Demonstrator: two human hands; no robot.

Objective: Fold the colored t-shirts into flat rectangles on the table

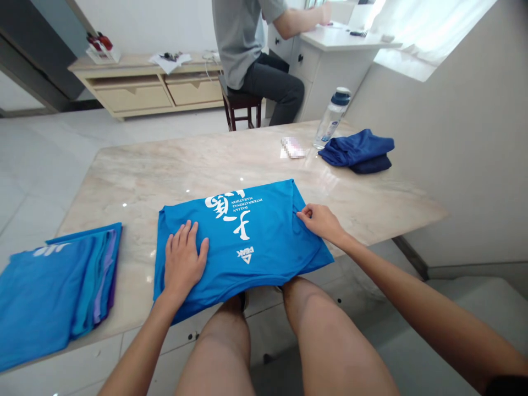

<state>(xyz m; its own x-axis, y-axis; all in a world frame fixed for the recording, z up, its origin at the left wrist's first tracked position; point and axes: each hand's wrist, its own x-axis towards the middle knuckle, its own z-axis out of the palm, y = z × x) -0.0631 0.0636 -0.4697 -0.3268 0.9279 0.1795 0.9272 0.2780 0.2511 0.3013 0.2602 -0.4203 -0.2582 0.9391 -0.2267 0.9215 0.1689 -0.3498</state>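
Your left hand (185, 258) lies flat on the blue T-shirt (256, 242), fingers (187, 236) spread wide. Your right hand's (324, 223) fingers (307, 214) sit narrow at the shirt's right edge, grip unclear. The shirt lies on a marble table (198, 170), with a stack of folded shirts (61, 280) left of your left hand.

The head-worn camera looks forward and down, close above the left hand's fingers (186, 242) — the marble table (198, 165) runs ahead of them, a white desk (342, 38) well beyond.
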